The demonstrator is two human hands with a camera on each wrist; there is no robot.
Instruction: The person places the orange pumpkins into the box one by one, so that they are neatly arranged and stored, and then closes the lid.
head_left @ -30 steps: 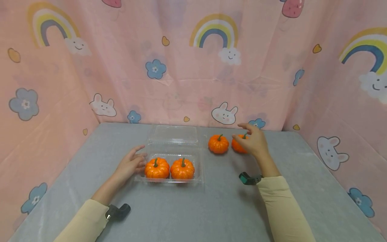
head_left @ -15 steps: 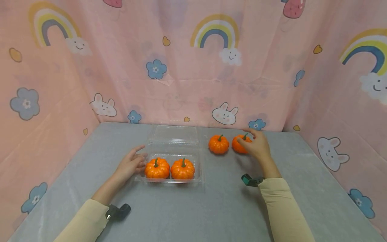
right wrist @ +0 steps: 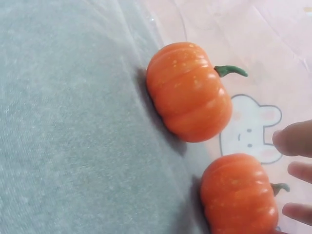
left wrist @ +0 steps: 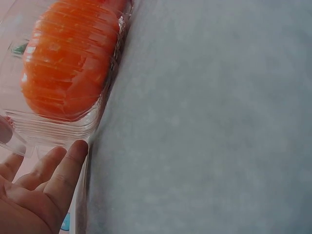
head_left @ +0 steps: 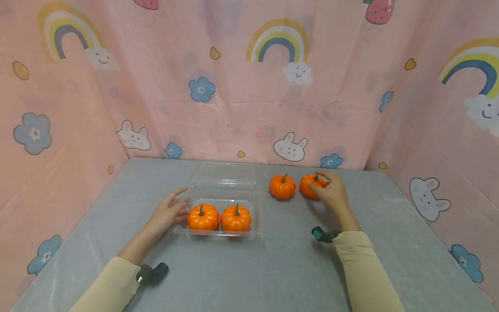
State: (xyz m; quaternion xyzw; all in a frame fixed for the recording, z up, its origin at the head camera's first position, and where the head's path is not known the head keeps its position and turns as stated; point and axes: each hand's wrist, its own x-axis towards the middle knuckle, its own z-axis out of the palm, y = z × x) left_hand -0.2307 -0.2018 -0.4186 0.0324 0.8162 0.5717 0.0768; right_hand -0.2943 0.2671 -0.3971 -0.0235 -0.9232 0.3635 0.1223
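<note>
While our left hand [head_left: 166, 211], its straight fingers [left wrist: 68, 175] holding nothing, rests at the box's [head_left: 223, 191] left side, our right hand [head_left: 334, 190], fingers parted and apparently gripping nothing, curves beside the right pumpkin [head_left: 306, 187] on the worktop [head_left: 241, 268]. We should close evenly on both flanks, clear of its neighbour [head_left: 282, 187].

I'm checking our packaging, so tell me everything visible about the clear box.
The clear box looks like thin, shiny plastic with ribbed walls. Its lid is open, folded back away from the person. It rests upright on the grey table, holding two orange pumpkins side by side, stems up. The left grip touches its left end with extended fingers.
</note>
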